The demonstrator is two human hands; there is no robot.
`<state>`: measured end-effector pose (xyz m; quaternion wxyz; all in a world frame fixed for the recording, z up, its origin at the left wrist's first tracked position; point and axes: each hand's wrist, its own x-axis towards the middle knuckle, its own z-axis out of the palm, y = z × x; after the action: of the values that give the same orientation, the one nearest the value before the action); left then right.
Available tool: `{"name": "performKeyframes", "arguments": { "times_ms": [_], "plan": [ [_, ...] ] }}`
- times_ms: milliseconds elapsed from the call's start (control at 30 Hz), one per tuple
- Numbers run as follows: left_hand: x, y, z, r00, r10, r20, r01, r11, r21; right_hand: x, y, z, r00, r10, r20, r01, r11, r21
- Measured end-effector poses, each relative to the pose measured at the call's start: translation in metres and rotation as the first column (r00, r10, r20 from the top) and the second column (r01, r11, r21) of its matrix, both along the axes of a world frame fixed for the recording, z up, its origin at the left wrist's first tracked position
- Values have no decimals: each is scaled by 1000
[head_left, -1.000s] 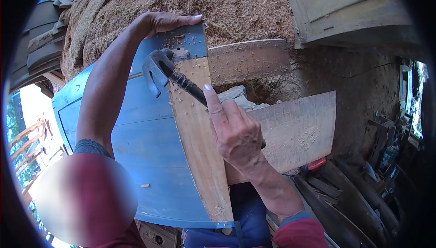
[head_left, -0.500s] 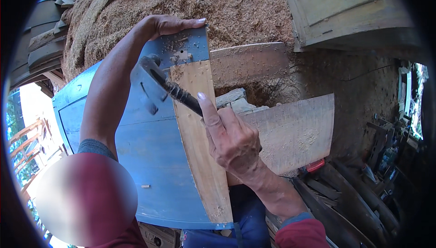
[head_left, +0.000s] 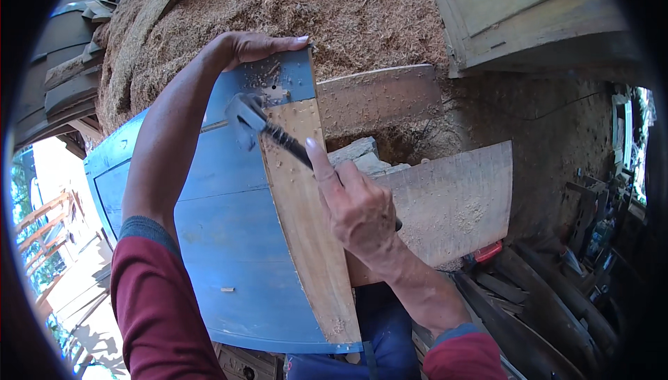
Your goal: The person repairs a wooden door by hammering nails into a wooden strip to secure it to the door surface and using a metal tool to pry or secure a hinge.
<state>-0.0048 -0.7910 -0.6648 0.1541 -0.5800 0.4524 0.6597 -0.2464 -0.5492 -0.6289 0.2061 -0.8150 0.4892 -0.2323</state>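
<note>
The right hand [head_left: 363, 211] grips a hammer [head_left: 282, 138]; its blurred head [head_left: 248, 114] is over a blue panel [head_left: 233, 241], near the left hand [head_left: 252, 47]. That hand's thumb [head_left: 289, 44] lies at the panel's far end; with its fingers hidden, I cannot tell whether it grips.

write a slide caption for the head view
Right hand grips a claw hammer over a blue panel with a bare-wood strip, while the left hand rests on the panel's far end.

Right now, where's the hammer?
In the head view, the hammer is mostly left of centre, in the right hand, its metal end over the blue panel.
</note>
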Motion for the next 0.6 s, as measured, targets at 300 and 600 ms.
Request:
{"name": "performKeyframes", "arguments": {
  "times_ms": [300,600],
  "plan": [
    [-7,3,9,999,-20,27,20,1000,-16,-25,83,14,966,111,233,-143,981,127],
    [-6,3,9,997,-17,77,22,998,-67,-18,59,7,973,-50,226,24,993,116]
  ]
}}
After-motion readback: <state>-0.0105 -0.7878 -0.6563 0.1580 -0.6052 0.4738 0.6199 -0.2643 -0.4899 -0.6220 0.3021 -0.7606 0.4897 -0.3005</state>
